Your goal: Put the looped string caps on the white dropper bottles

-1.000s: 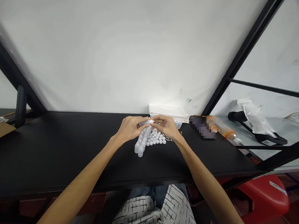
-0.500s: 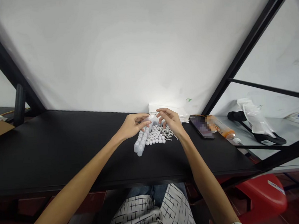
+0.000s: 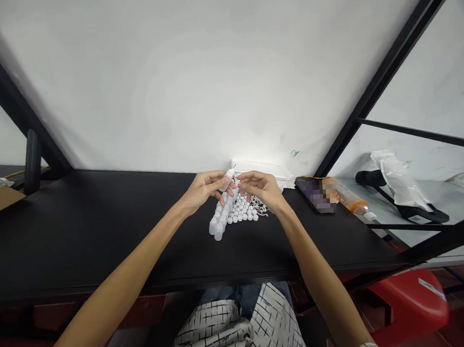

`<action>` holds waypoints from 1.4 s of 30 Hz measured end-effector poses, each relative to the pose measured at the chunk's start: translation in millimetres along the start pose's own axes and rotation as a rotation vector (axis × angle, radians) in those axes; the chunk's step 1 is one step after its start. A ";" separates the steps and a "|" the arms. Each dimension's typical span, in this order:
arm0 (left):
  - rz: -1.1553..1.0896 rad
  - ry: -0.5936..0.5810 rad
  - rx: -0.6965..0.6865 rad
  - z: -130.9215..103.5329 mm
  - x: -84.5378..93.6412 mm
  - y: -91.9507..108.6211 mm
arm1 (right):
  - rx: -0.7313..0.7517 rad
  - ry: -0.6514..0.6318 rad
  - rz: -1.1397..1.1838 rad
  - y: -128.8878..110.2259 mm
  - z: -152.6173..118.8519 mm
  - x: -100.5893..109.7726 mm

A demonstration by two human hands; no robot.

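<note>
My left hand [image 3: 207,189] grips a small white squeeze bottle [image 3: 227,179] between thumb and fingers. The bottle leans to the right, with a thin dark needle tip at its top. Close to its right side is my right hand [image 3: 261,188], fingers curled and thumb drawn in; what they pinch, if anything, I cannot make out. Below my hands, translucent bottles [image 3: 218,227] stand in rows. Beside them lie many small white caps [image 3: 244,213], and right of those a loose heap of thin white strips [image 3: 261,207], partly behind my right hand.
Everything lies on a black table [image 3: 141,226] against a pale wall. White papers [image 3: 283,180] rest at the back. Rightward are a phone [image 3: 315,195] and an orange-labelled drink bottle [image 3: 349,197]. A cardboard box [image 3: 1,200] is at far left, and a red stool [image 3: 412,298] below right.
The bottle in my left hand has turned more upright, so its needle tip now shows pointing up and right. My right hand has come down and left, its fingers more curled.
</note>
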State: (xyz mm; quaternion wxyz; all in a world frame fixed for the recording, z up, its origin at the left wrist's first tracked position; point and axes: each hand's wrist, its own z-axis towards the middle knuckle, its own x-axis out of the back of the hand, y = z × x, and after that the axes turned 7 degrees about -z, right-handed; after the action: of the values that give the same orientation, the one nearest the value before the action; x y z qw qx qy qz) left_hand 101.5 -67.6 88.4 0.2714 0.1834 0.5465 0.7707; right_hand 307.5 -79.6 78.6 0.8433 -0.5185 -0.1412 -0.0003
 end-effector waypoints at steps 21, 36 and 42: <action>0.177 -0.052 -0.060 3.4 -2.8 -20.7 | 0.039 0.147 0.069 -3.4 0.8 -0.9; 0.165 -0.039 -0.049 2.8 -3.7 -18.4 | 0.010 0.134 0.063 -5.2 0.8 -2.9; 0.153 -0.039 -0.033 2.5 -3.7 -17.4 | 0.004 0.139 0.068 -4.7 1.1 -3.5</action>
State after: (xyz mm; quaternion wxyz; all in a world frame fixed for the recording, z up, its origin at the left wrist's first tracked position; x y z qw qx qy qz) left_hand 109.7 -63.6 72.9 0.2252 0.2349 0.5129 0.7944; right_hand 303.3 -81.4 82.3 0.8516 -0.5201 -0.0646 -0.0073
